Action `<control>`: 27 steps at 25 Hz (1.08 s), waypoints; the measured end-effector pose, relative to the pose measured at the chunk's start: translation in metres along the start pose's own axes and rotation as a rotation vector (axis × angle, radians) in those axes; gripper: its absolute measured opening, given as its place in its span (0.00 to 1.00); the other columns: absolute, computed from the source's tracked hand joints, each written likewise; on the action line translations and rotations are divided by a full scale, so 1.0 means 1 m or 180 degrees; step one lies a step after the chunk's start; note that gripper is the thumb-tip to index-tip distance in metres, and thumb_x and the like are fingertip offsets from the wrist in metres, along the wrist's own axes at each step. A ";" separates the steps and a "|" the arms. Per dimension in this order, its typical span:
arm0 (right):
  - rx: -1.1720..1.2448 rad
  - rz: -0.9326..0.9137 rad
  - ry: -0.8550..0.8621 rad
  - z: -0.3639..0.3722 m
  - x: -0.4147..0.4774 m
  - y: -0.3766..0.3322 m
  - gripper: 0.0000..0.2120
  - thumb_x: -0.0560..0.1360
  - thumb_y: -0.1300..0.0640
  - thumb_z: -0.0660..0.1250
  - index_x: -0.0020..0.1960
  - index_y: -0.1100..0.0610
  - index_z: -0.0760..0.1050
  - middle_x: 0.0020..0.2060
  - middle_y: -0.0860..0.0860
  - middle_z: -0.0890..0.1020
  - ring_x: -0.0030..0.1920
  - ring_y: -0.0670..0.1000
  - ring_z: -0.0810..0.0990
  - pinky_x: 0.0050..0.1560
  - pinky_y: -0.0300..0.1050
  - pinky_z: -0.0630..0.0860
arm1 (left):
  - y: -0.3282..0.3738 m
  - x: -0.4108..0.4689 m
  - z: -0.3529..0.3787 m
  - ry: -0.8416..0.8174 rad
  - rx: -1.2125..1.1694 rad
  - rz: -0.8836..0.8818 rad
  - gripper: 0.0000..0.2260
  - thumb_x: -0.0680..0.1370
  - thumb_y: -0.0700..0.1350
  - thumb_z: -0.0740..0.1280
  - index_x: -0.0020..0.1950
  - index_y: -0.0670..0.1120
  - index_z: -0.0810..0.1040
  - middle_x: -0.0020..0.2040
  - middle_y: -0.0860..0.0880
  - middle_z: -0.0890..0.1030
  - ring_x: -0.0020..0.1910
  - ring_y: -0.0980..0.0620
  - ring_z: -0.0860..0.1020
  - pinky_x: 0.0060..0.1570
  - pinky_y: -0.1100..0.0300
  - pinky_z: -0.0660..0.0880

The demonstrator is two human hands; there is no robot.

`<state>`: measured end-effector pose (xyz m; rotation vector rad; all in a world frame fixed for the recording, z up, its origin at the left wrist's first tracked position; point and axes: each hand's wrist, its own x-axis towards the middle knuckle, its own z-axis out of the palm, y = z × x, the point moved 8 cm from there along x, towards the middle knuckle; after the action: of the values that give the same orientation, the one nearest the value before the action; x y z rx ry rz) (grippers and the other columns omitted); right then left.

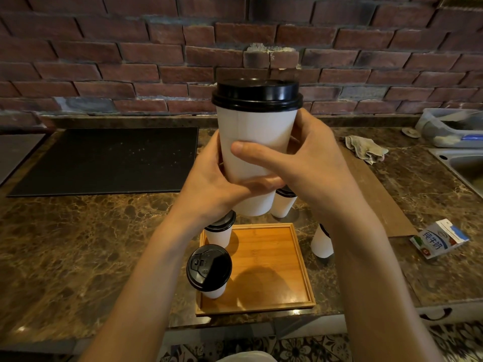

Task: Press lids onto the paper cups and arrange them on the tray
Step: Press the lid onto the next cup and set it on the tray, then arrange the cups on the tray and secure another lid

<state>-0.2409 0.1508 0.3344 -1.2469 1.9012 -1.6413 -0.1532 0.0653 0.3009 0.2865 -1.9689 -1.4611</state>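
Head view: lidded paper cup (256, 126) raised above tray (274, 270) at near tabletop (78, 231). Left hand (211, 184) and right hand (313, 160) both wrap lower wall. Judged light, thin-walled, crushable; grip mid-wall gently, clear of black lid (257, 94).

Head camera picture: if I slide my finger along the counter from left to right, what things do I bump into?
Black mat → wooden tray → white cup beside the tray → crumpled cloth → milk carton.
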 end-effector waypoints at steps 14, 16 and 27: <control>0.0325 -0.0461 0.0236 -0.010 -0.009 0.030 0.38 0.63 0.53 0.80 0.68 0.57 0.69 0.61 0.45 0.79 0.62 0.41 0.77 0.60 0.38 0.76 | -0.055 -0.027 -0.034 0.0253 0.0183 -0.0200 0.32 0.72 0.64 0.66 0.73 0.60 0.60 0.72 0.54 0.67 0.70 0.60 0.66 0.62 0.67 0.70; 0.0270 -0.0363 0.0294 -0.008 -0.013 0.054 0.39 0.62 0.52 0.80 0.69 0.57 0.68 0.62 0.44 0.77 0.63 0.40 0.76 0.61 0.38 0.75 | -0.090 -0.048 -0.055 0.0603 0.0628 -0.0442 0.27 0.73 0.63 0.62 0.71 0.66 0.59 0.73 0.58 0.64 0.71 0.63 0.64 0.64 0.67 0.67; 0.0231 0.0568 0.0344 0.025 -0.062 0.222 0.42 0.61 0.55 0.82 0.65 0.37 0.62 0.63 0.37 0.73 0.66 0.35 0.71 0.63 0.32 0.71 | -0.279 -0.183 -0.061 0.0377 0.2665 -0.2039 0.23 0.82 0.50 0.57 0.76 0.50 0.58 0.78 0.45 0.51 0.77 0.46 0.45 0.74 0.45 0.49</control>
<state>-0.2750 0.1722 0.1059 -0.9485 1.9351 -1.6968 -0.0332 0.0185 -0.0128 1.4316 -2.4071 -0.8098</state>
